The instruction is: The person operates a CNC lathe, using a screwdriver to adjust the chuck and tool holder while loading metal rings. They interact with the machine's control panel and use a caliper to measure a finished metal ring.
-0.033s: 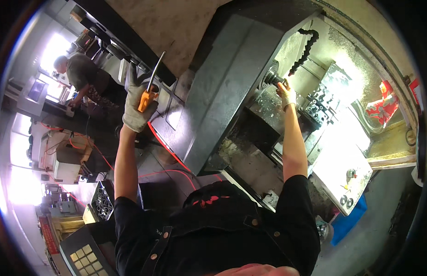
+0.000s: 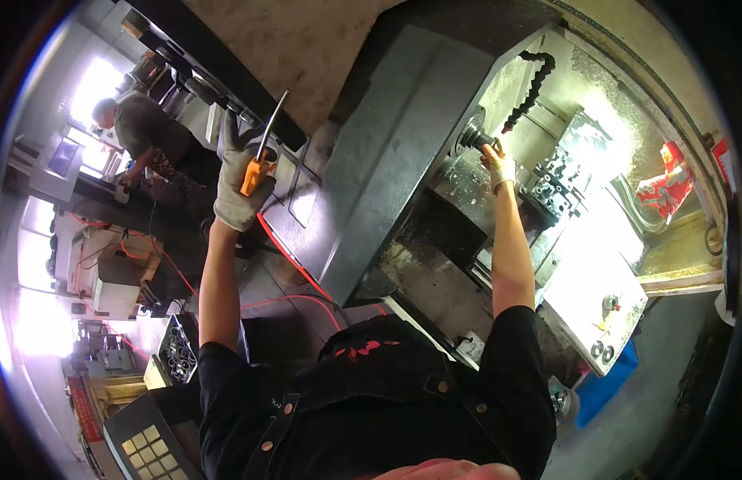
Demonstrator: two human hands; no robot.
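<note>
My left hand, in a pale work glove, holds an orange air blow gun whose thin metal nozzle points up and away. One or two of its fingers reach up toward the dark machine edge. Inside the lathe's opening, my gloved right hand has its fingers closed on a dark cylindrical part at the front of the chuck. How far that part sits in the chuck I cannot tell. A black jointed coolant hose hangs down close beyond the right fingers.
The tool holder block stands right of my right hand. A white ledge carries rings and small parts. The grey lathe door lies between my arms. Red hose runs below. A co-worker bends over a bench, far left.
</note>
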